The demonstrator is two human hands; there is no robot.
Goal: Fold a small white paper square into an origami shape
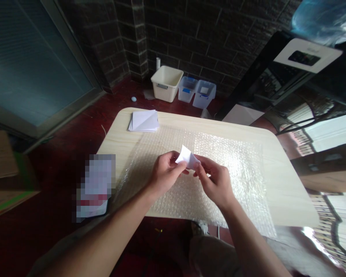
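Observation:
A small folded piece of white paper [187,157] is held up between both hands, its pointed tip upward and its sides flaring outward. My left hand [167,167] pinches its left edge, thumb in front. On the right edge, my right hand [215,177] grips the paper with thumb and fingers closed. Parts of the fingertips are hidden behind the paper. Under both hands lies a sheet of bubble wrap [190,200] spread over the pale wooden table [285,184]. A stack of white paper sheets [144,120] rests at the table's far left corner.
Beyond the table, a cream basket [166,82] and two clear plastic bins [204,94] stand on the dark red floor. A water dispenser [305,55] is at the right, above a cardboard box [328,169]. A blurred-out phone-like object [95,188] sits beside the table's left edge.

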